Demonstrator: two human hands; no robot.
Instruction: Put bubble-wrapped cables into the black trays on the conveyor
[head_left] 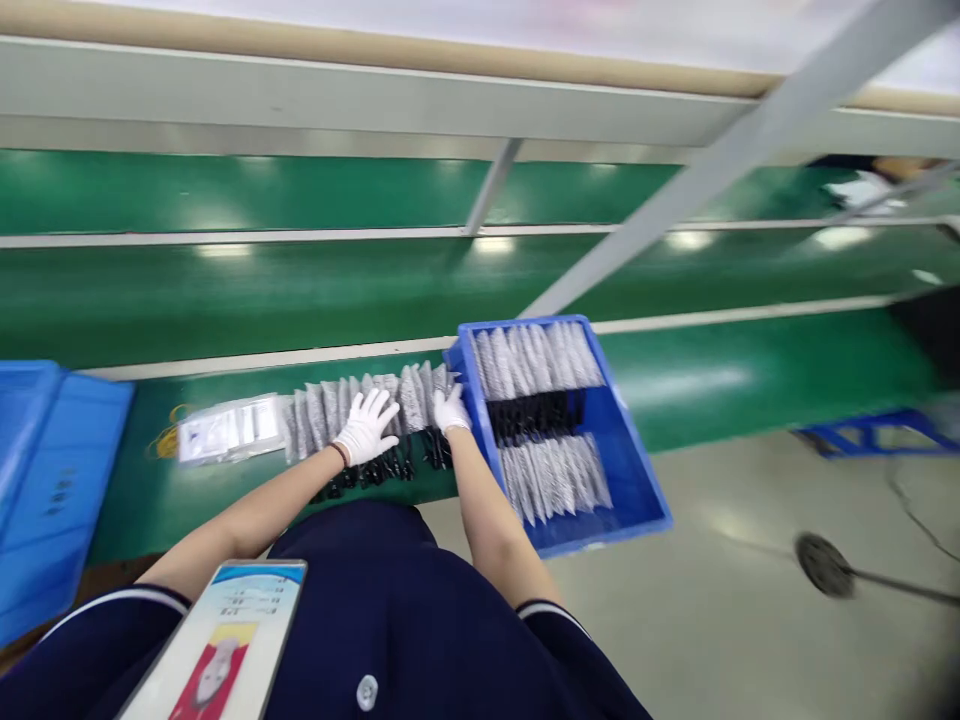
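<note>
Packets [367, 400], grey and flat with dark ends, lie fanned in a row along the near edge of the green tabletop [712, 380], overlapping like shingles. Just to their right the blue bin [637, 470] hangs partly over the tabletop's edge, holding two more such rows with a dark band between them. At far left sits a second blue crate [52, 480], and between it and the fanned row lies a clear bag [225, 428] with some yellow cord beside it. The left hand [366, 425], in a white glove, rests spread and flat on top of the row near its middle, fingers open, pressing rather than gripping. The right hand [451, 408], also gloved, rests at the row's right end against the bin's corner; whether it pinches anything I cannot tell. To handle such a row well, I judge even pressure from both ends matters, so the overlap stays neat and nothing slides off the edge.
</note>
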